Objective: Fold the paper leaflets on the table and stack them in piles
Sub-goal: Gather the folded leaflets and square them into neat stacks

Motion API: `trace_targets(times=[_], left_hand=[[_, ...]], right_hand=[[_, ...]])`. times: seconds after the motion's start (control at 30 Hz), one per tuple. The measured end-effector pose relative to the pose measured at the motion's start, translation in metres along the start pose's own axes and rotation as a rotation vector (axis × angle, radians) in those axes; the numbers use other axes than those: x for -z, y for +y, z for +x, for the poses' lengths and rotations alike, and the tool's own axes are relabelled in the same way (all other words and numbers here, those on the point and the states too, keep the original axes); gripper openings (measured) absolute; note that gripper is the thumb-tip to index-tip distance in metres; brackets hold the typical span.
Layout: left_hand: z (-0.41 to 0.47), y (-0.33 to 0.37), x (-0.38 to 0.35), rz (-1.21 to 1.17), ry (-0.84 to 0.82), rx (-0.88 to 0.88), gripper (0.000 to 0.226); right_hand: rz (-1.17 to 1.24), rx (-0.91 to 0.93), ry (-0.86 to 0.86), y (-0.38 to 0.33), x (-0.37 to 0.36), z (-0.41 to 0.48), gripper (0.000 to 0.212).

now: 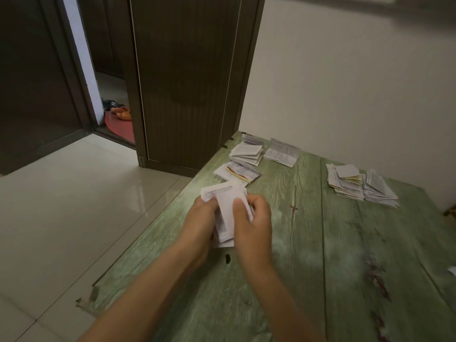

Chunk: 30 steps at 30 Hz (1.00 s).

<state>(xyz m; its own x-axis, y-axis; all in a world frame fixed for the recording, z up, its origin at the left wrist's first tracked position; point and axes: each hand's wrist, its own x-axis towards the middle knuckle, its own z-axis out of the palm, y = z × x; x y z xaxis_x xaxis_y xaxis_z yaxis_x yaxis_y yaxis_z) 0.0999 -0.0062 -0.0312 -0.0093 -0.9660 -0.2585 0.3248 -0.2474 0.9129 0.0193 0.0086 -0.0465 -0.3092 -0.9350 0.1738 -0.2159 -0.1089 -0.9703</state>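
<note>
A white printed paper leaflet (225, 208) is held just above the green wooden table (308, 243), near its left edge. My left hand (199, 220) grips its left side with curled fingers. My right hand (251, 218) pinches its right side, thumb on top. Other leaflets lie in piles: one loose pile (246, 154) at the far left corner, a flatter one (237, 172) just in front of it, a single unfolded leaflet (281, 152) beside them, and a stacked pile (360, 185) at the far right.
The table's left edge drops to a shiny tiled floor (74, 206). A dark wooden door (187, 82) stands open behind the table's far corner. A white wall (357, 95) backs the table. A scrap of paper (452, 270) shows at the right frame edge.
</note>
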Motion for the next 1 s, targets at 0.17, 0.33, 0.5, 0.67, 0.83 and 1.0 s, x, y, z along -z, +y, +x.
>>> trace_targets(times=[0.17,0.33,0.5,0.67,0.83,1.0], left_hand=[[-0.005,-0.008,-0.005,0.07,0.034,-0.023,0.032],[-0.002,0.0,0.008,0.3,0.034,-0.283,0.015],[0.001,-0.004,0.018,0.369,-0.061,-0.388,0.02],[0.004,-0.026,0.017,0.446,-0.08,-0.4,0.035],[0.004,-0.015,0.017,0.427,-0.077,-0.474,0.035],[0.012,-0.024,0.021,0.482,-0.125,-0.445,0.044]], right_hand=[[-0.104,0.046,-0.03,0.013,-0.003,-0.007,0.035],[0.053,-0.106,-0.256,0.003,0.011,0.008,0.021],[0.077,-0.043,-0.285,0.007,0.014,0.008,0.041],[-0.002,-0.064,-0.391,0.024,-0.001,0.001,0.067],[0.036,0.069,-0.231,0.018,0.004,0.007,0.042],[-0.139,0.031,-0.366,0.024,0.005,0.007,0.048]])
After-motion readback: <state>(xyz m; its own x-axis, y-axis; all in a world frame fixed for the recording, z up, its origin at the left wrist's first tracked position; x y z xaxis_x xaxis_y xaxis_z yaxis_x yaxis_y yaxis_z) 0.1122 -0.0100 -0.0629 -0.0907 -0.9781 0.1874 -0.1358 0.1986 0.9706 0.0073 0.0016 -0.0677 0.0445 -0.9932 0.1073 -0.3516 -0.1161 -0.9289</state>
